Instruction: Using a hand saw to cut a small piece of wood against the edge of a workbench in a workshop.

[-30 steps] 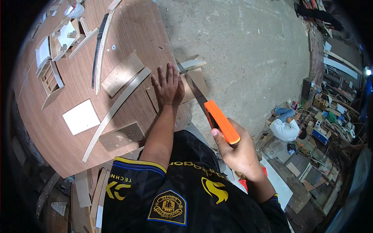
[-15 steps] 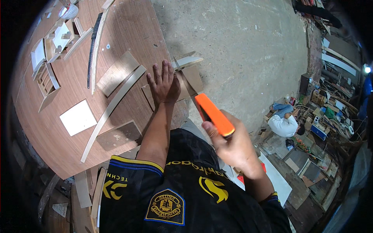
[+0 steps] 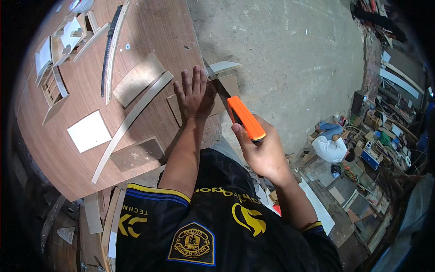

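Observation:
My right hand (image 3: 267,154) is wrapped round the orange handle of a handsaw (image 3: 246,119), thumb along its side. The saw's blade points away from me and lies across a thin brown wooden board (image 3: 230,88) at the table's edge. Part of that board juts out beyond the edge. On the board, just left of the blade, my left hand (image 3: 195,96) presses flat with its fingers spread. A pale-faced wooden piece (image 3: 225,67) sticks out past the edge near the blade's far end. The cutting line is partly hidden by the blade.
A long curved strip (image 3: 131,124), a white square panel (image 3: 89,131) and flat wooden pieces (image 3: 138,154) lie on the brown table (image 3: 154,27). Small wooden frames (image 3: 54,86) stand at far left. To the right, a person in white (image 3: 330,148) sits low beside heaped tools and scrap.
My right hand has pushed the saw forward, away from me, so the handle is nearer the table's edge. My left hand stays flat on the board. The whole view has shifted slightly.

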### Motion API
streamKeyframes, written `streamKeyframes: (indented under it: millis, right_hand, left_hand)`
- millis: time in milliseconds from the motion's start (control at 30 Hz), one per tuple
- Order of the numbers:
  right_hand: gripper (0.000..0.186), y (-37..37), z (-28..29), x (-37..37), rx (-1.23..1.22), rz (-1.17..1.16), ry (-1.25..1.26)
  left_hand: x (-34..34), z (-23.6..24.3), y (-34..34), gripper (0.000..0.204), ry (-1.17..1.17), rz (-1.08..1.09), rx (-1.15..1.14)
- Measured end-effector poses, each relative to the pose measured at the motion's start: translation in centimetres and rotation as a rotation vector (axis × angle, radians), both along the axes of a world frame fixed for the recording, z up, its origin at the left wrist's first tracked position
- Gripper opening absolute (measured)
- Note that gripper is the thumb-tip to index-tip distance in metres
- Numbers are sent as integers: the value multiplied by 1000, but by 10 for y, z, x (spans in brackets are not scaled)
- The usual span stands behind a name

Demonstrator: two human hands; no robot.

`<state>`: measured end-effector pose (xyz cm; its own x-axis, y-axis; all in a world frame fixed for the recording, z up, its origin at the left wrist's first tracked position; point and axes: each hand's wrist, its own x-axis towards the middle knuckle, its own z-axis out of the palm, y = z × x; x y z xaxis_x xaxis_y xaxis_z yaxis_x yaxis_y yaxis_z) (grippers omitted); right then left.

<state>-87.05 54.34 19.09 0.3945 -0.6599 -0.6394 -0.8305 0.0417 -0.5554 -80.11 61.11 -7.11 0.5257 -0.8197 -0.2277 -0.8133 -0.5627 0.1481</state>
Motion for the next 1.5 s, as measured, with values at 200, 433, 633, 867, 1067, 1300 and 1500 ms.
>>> streamKeyframes:
  millis: [200, 433, 633, 867, 1067, 1300, 1500]
  right_hand:
    - [28, -4, -51, -4, -29, -101, 16]
    - [27, -19, -64, 5, 52, -118, 0]
    - [26, 10, -100, -11, -181, -49, -174]
    - [28, -1, -133, -22, -144, -169, -223]
    - [30, -23, -136, -18, -40, -86, -36]
    - [29, 3, -133, -8, -48, -168, 2]
    - [29, 25, -125, -22, -207, -162, -158]
  left_hand:
    - [2, 4, 0, 59, -65, -32, 35]
    - [6, 3, -4, 60, -15, 27, -43]
    - [0, 4, -3, 60, 16, 22, -66]
    - [-1, -28, 0, 59, -335, 3, -75]
    - [-4, -40, 5, 56, -383, -2, -160]
    - [0, 3, 0, 59, 60, 49, 12]
    - [-6, -26, 0, 57, -169, 35, 11]
